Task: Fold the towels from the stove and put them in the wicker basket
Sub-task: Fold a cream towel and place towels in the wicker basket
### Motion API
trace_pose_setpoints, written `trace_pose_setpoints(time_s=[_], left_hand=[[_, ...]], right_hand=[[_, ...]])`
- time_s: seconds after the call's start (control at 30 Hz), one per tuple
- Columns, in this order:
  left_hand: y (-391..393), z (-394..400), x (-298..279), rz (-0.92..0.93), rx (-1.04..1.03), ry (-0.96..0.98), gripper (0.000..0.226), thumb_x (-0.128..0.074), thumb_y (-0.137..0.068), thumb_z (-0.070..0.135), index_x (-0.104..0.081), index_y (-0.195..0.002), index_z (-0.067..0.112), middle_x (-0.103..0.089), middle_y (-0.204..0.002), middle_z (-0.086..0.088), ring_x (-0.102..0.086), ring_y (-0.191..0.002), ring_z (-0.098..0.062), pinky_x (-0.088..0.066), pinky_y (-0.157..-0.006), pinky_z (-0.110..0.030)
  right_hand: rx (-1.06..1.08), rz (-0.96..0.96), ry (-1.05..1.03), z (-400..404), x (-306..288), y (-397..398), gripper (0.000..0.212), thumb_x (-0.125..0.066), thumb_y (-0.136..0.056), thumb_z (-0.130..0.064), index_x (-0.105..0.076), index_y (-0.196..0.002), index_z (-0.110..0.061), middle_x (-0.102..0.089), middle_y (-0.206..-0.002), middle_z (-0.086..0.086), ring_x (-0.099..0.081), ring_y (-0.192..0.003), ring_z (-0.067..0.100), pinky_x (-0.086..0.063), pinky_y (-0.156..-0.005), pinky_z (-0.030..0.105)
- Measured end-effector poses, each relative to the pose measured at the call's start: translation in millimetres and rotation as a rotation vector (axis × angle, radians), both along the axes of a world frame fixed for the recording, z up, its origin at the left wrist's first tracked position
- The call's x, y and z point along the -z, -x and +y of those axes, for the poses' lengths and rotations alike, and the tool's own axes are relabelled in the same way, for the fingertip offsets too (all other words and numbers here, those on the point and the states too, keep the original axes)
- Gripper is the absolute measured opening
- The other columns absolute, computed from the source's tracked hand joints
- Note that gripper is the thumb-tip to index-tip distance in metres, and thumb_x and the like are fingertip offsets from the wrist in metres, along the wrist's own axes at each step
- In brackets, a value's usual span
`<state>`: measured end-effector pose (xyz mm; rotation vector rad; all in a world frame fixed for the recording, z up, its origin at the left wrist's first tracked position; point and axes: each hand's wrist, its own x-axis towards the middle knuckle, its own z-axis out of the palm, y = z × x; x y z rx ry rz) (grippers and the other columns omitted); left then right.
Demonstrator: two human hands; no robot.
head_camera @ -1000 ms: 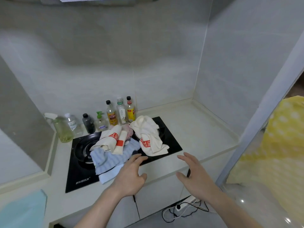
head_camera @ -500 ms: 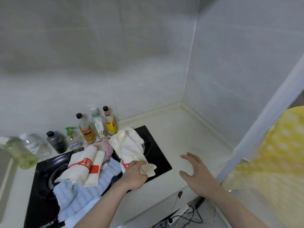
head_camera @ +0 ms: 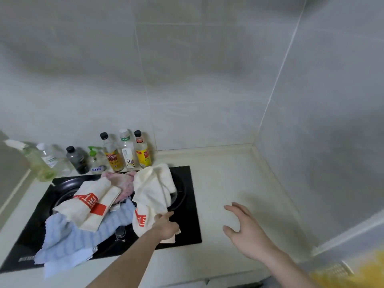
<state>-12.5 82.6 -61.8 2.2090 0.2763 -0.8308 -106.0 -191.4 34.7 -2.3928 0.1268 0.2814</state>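
Where the black stove [head_camera: 187,204] fills the lower left of the frame, I see a heap of towels lying on it. The left hand [head_camera: 166,226], at lower centre, has its grip closed on the near end of a cream towel with red print [head_camera: 152,192]; the cloth runs from the fingers up and toward the back of the stove, its far end draped over the right burner, its printed end bunched just left of the knuckles. To the left of that grip lie a second cream towel with a red band [head_camera: 91,206], a pink towel [head_camera: 122,181] behind it and a blue ribbed towel [head_camera: 83,235] beneath, the blue one hanging over the stove's front edge. The right hand [head_camera: 245,229] is at lower right over the pale worktop [head_camera: 228,177], fingers spread and loosely bent, gripping nothing, well apart from the towels. A row of bottles [head_camera: 112,154] stands along the tiled wall behind the stove. I see no wicker basket in this view.
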Motion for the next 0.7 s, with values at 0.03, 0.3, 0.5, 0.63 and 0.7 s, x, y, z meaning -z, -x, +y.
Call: trace_pose_setpoints(time_s=[0.03,0.3,0.5,0.63,0.7], left_hand=[[-1.9,-5.4,2.2,0.004,-0.049,-0.005,0.082,-0.064,-0.082,0.023,-0.032,-0.158,0.025,-0.01,-0.158,-0.005,-0.039,-0.138,-0.029,-0.034,-0.117,-0.037],[-6.3,-32.4,-35.2,-0.402,-0.388,0.051,0.034,-0.058,-0.098,0.014,-0.062,-0.131,0.007,-0.063,-0.105,0.004,-0.059,-0.094,-0.014,-0.045,-0.078,-0.02],[-6.2,-2.2,-113.1,-0.778,-0.473,0.173,0.013,-0.067,-0.095,0.013,-0.066,-0.097,0.026,-0.069,-0.1,0.011,-0.063,-0.078,0.004,-0.048,-0.069,-0.016],[-10.1,20.5,-181.5,-0.842,-0.321,0.271,0.018,-0.062,-0.097,0.008,-0.068,-0.099,0.025,-0.071,-0.096,-0.003,-0.055,-0.06,-0.01,-0.044,-0.054,-0.02],[-10.2,27.9,-206.9,-0.836,-0.234,0.292,0.024,-0.06,-0.097,0.009,-0.07,-0.099,0.031,-0.07,-0.096,-0.009,-0.054,-0.064,-0.016,-0.044,-0.059,-0.026]], right_hand=[[-0.024,0.008,0.007,-10.4,0.8,-4.9,0.057,-0.061,-0.096,-0.035,-0.04,-0.148,-0.037,-0.02,-0.16,-0.02,-0.024,-0.148,-0.001,-0.019,-0.112,0.014],[-0.13,0.011,-0.008,-40.5,6.5,-33.7,0.056,-0.063,-0.096,-0.034,-0.041,-0.148,-0.037,-0.023,-0.159,-0.019,-0.028,-0.146,0.0,-0.022,-0.111,0.014],[-0.126,-0.002,-0.072,-38.8,5.0,-39.4,0.055,-0.066,-0.093,-0.033,-0.045,-0.143,-0.04,-0.03,-0.152,-0.023,-0.038,-0.141,0.002,-0.034,-0.117,0.028],[-0.131,-0.051,-0.124,-28.1,-8.9,-47.6,0.051,-0.066,-0.092,-0.033,-0.047,-0.138,-0.045,-0.037,-0.145,-0.027,-0.042,-0.137,0.002,-0.04,-0.115,0.033],[-0.131,-0.093,-0.157,-18.9,-19.6,-55.0,0.048,-0.066,-0.092,-0.031,-0.049,-0.135,-0.046,-0.041,-0.143,-0.026,-0.046,-0.132,0.001,-0.043,-0.109,0.03]])
